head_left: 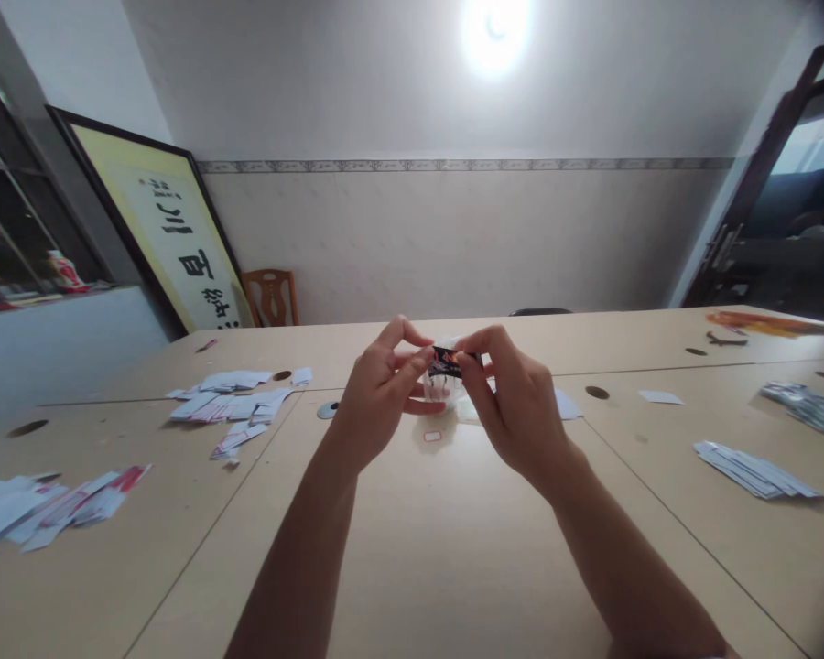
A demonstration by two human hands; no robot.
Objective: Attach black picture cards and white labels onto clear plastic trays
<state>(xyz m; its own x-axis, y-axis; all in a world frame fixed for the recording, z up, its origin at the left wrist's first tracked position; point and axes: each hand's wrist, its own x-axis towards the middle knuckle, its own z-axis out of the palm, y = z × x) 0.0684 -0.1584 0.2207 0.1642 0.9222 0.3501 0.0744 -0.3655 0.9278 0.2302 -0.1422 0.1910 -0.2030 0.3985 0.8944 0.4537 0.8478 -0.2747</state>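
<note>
Above the middle of the table, both hands pinch a small clear plastic packet with a black printed top strip (445,362). My left hand (383,389) grips its left end between thumb and forefinger, with the other fingers spread behind the clear part. At the right end of the strip, my right hand (522,403) is closed, thumb and fingertips together. What the clear part contains is too small to make out. Below the hands, a small white label with a red border (432,437) lies on the table (446,549).
Loose white paper slips (226,403) lie at the left, with more at the near left edge (61,508). On the right are a fanned stack of white slips (759,471) and a shiny plastic bundle (814,407). A round disc (328,410) sits beside my left wrist.
</note>
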